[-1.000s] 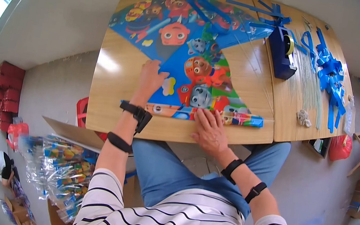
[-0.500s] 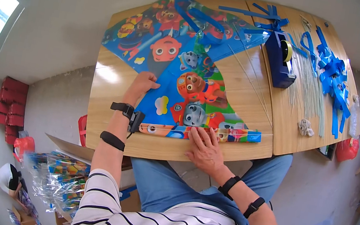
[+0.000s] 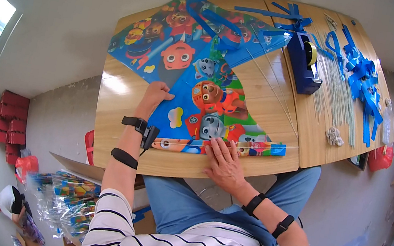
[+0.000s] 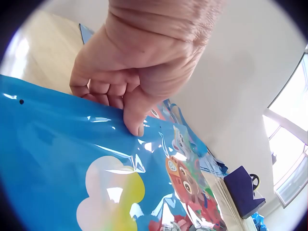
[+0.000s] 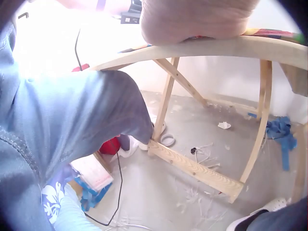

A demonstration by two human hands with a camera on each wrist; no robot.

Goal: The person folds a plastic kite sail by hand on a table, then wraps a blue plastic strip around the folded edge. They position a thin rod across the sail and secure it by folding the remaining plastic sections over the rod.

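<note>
A glossy blue printed plastic sheet [image 3: 179,102] with cartoon figures lies across the wooden table. My left hand [image 3: 155,99] pinches its left edge; in the left wrist view the thumb of this hand [image 4: 139,62] lies on top of the film and the other fingers curl at the edge. My right hand [image 3: 223,166] rests flat, fingers spread, on the folded strip [image 3: 193,147] at the sheet's near edge, where a thin rod runs along. The right wrist view shows only the heel of that hand [image 5: 197,19] at the table edge.
A dark blue tape dispenser [image 3: 305,63] stands right of the sheet. Beyond it lie thin rods [image 3: 340,95], tangled blue strips [image 3: 365,83] and a small whitish bundle [image 3: 334,136]. Clear-wrapped packets [image 3: 64,200] sit low on the left, with another person [image 3: 12,201] near them.
In the head view, the table and sheet appear lower than a second ago. My left hand keeps its pinch near the sheet's left edge, and my right hand stays on the strip.
</note>
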